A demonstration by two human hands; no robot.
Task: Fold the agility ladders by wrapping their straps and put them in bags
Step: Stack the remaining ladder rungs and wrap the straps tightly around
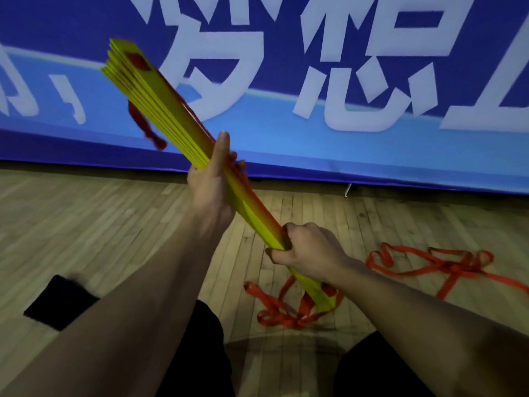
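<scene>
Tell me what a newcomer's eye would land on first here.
First, the bundle of yellow rungs, held slanting from upper left to lower right at the centre, with the left hand gripping its middle and the right hand gripping nearer its lower end. Next, the loose red straps tangled on the wooden floor at right. Behind stands a blue banner with large white characters.

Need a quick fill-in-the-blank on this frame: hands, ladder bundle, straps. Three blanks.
1. Both hands grip the stacked bundle of flat ____ plastic ladder rungs.
2. The left hand grips the bundle farther from the person than the ____ hand.
3. The loose red fabric straps lie on the ____ plank floor.

Missing: yellow; right; wooden
</scene>
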